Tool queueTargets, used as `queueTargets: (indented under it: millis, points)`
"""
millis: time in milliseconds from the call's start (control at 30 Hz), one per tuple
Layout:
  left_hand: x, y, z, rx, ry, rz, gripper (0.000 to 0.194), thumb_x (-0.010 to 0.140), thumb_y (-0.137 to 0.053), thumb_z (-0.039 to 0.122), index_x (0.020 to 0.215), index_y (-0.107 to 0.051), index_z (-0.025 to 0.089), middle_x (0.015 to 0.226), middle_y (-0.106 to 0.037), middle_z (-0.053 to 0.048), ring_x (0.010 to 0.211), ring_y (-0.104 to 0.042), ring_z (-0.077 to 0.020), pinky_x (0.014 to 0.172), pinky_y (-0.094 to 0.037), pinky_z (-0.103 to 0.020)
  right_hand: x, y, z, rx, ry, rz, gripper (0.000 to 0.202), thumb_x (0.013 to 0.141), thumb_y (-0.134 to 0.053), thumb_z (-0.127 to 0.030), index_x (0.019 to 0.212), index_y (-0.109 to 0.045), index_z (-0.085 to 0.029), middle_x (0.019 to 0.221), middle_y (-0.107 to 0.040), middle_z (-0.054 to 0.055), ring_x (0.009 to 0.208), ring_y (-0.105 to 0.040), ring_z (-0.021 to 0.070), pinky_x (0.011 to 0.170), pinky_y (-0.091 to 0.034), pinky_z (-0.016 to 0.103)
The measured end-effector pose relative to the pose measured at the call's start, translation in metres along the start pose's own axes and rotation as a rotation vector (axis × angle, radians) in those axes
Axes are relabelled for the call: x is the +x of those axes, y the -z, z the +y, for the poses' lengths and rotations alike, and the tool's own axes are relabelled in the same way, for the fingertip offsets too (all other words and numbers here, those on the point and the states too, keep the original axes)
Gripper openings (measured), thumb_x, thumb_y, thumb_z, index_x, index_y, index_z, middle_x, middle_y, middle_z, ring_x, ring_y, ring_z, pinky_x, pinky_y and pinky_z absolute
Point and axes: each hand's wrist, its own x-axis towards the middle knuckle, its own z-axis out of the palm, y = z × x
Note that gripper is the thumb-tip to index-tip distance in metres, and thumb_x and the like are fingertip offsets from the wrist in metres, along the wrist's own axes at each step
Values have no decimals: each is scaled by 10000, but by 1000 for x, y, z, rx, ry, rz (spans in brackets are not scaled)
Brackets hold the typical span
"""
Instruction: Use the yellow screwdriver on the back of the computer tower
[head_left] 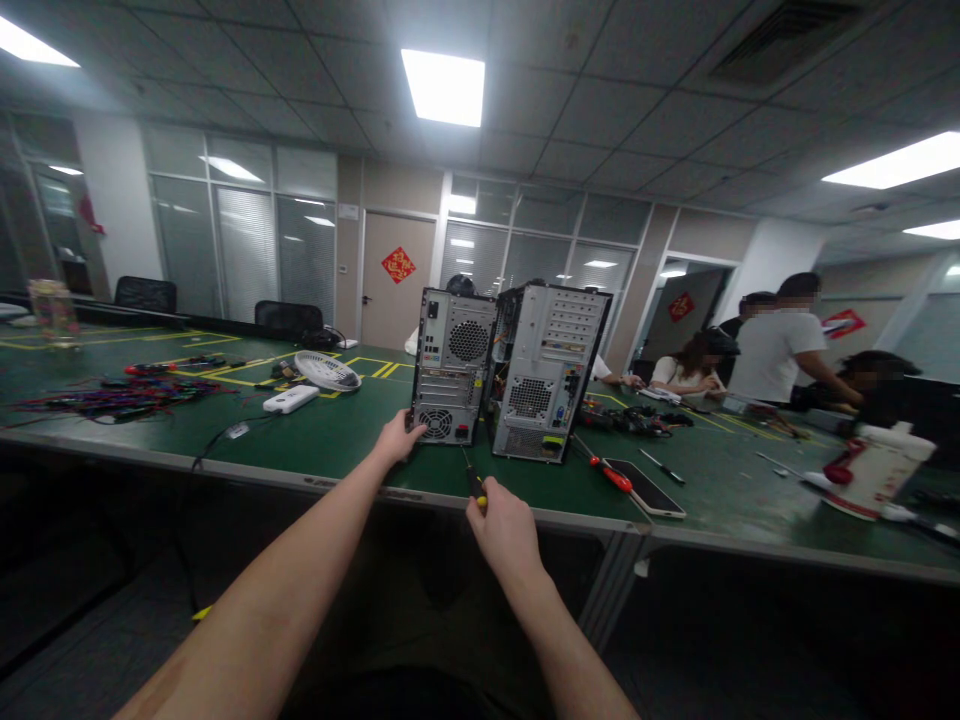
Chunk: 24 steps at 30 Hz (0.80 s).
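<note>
Screwdriver lined up at the computer case, panel not yet off.
Left hand (397, 440) steadies the computer case (450, 365), grip loose; right hand (504, 525) grips the screwdriver (475, 483); screws appear untouched.

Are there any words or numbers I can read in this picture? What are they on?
None can be read.
Red diamond sign on the door: a gold mark, too blurred to read.
Second red sign further right: too blurred.
Backs of the two computer cases: small stickers, too small to read.
White bottle with red on it: no readable label.
</note>
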Motion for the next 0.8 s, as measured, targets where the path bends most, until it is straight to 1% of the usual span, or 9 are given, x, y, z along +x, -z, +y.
queueTargets:
  millis: [133,233,433,567,800]
  points:
    - [1,-1,-1,4,1,2,516,854,-666,383,1292,-526,150,1278,-640,-145,1181,-603,-230,986,-430,-301,1,-2,3,39,21,79,71,927,-535,-265,908,-559,-201,837,-677,25,721,-638,159,632,-367,251]
    - [1,-2,-3,-2,0,4,516,851,-669,390,1290,-528,159,1276,-642,-142,1174,-608,-233,983,-434,-308,2,-2,4,68,36,110,74,925,-533,-259,881,-551,-203,823,-670,22,710,-628,155,629,-371,246]
    - [1,-2,-3,-24,-15,12,514,840,-685,389,1276,-540,161,1268,-646,-146,1165,-615,-237,980,-437,-314,2,-3,5,108,47,115,71,923,-524,-237,865,-544,-202,815,-655,22,689,-613,147,614,-382,238]
    - [1,-1,-2,-22,1,9,527,838,-688,394,1287,-537,165,1287,-637,-144,1173,-611,-237,978,-437,-308,3,-3,4,109,47,109,84,924,-524,-235,850,-543,-200,810,-647,26,689,-610,146,619,-389,235]
    - [-1,1,0,-30,-4,5,509,848,-676,370,1288,-534,157,1284,-637,-148,1172,-611,-237,985,-436,-314,2,-4,4,111,50,115,69,928,-520,-236,877,-549,-199,832,-651,33,709,-617,151,632,-398,235]
